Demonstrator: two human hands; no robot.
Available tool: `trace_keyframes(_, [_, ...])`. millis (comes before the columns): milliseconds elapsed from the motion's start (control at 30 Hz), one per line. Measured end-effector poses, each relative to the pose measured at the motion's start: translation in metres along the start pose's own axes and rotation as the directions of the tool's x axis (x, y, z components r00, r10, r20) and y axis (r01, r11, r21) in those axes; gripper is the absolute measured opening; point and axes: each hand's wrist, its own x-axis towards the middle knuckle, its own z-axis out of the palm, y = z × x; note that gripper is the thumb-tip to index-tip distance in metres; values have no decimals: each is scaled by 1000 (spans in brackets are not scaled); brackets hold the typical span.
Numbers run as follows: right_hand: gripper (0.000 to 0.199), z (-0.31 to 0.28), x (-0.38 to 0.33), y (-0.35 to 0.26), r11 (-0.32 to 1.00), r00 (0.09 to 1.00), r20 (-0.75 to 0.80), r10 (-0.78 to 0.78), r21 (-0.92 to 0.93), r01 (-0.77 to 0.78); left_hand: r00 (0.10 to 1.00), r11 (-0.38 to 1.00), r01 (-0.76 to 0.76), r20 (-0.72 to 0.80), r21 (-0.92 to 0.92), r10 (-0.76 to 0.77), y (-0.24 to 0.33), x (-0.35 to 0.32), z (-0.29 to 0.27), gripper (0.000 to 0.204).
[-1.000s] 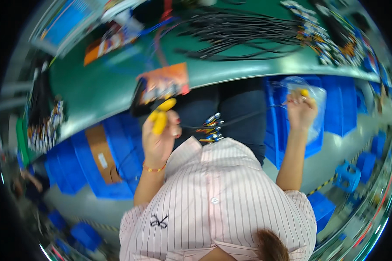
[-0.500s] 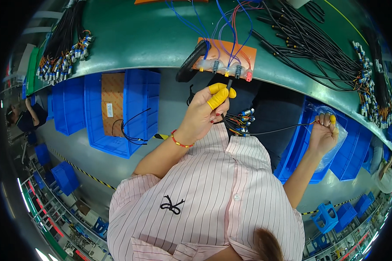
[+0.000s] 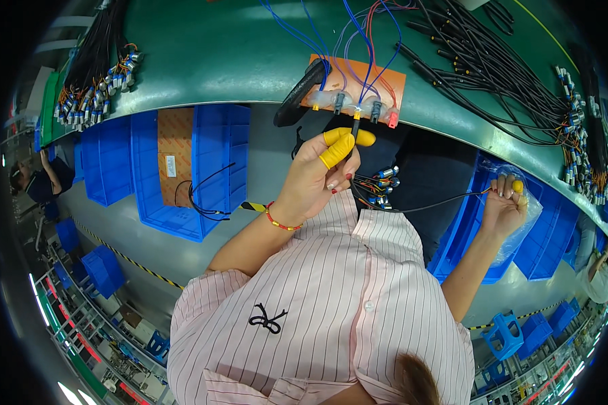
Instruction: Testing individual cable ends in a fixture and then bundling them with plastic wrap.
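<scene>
My left hand [image 3: 323, 165], with yellow covers on thumb and forefinger, pinches a black cable [image 3: 439, 202] near its plug end [image 3: 355, 127]. That plug end points up at a yellow connector [image 3: 357, 115] on the front edge of an orange board [image 3: 348, 74] and appears to meet it. From there the cable sags across my lap to the right. My right hand [image 3: 504, 208], one fingertip covered in yellow, has its fingers closed on the cable's other end, where a short orange wire shows. More cables with silver-and-blue ends [image 3: 386, 182] lie on my lap.
Blue and red wires [image 3: 368, 40] run from the board across the green bench [image 3: 209, 67]. A black ring-shaped object [image 3: 296, 101] leans at its left side. Cable bundles lie at left [image 3: 105, 88] and right [image 3: 479, 67]. Blue bins [image 3: 209, 202] stand below the bench.
The cable's plug end has moved up to the yellow connector, narrowing the gap between them. My right hand has barely moved. The board sits slightly farther right in view.
</scene>
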Motion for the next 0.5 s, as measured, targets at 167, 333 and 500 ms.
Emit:
trace_keyframes(167, [10, 9, -1, 2, 990, 994, -61, -92, -111, 85, 1000, 997, -3, -16, -80, 1, 0, 1, 2, 30])
trace_keyframes(333, [21, 0, -1, 5, 985, 995, -6, -95, -146, 94, 998, 1000, -11, -61, 28, 13, 3, 2, -1, 25])
trace_keyframes(500, [38, -4, -2, 8, 994, 995, -83, -51, -104, 42, 995, 996, 2, -98, 87, 7, 6, 2, 3, 24])
